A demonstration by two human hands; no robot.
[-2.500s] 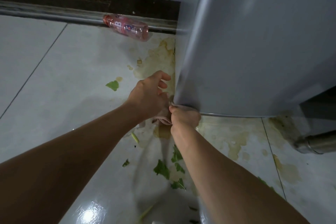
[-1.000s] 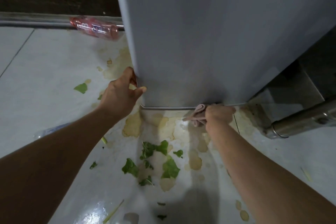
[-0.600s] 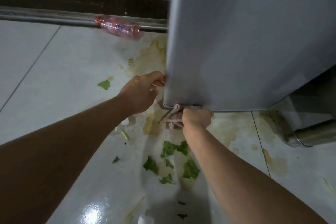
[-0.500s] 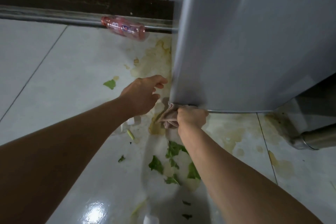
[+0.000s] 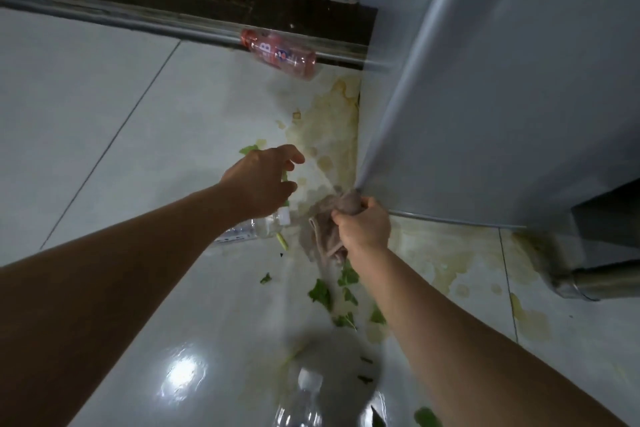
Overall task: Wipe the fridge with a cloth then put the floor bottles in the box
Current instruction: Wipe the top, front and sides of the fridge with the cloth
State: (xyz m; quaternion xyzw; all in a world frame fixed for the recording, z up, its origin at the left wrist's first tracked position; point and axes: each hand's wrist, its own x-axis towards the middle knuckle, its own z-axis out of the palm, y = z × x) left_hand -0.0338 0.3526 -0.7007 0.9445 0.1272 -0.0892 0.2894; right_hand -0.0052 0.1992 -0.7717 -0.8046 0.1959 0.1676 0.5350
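Right hand: the right hand (image 5: 363,230) grips the bunched pink cloth (image 5: 327,229) and holds it against the bottom corner of the grey fridge (image 5: 502,97).
Left hand: the left hand (image 5: 265,180) hangs above the floor with loose fingers and holds nothing.
Bottles: 3 lie on the floor. The pink bottle (image 5: 278,54) rests against the metal door rail (image 5: 121,15). A clear bottle (image 5: 256,229) peeks out under the left wrist. Another clear bottle (image 5: 301,406) lies at the bottom edge.
Mess: green leaf bits (image 5: 320,293) and yellow spill stains (image 5: 329,121) lie around the fridge corner.
Open room: the white floor tiles (image 5: 86,114) on the left are bare.
Right side: a metal pipe (image 5: 602,281) sits low beside the fridge.
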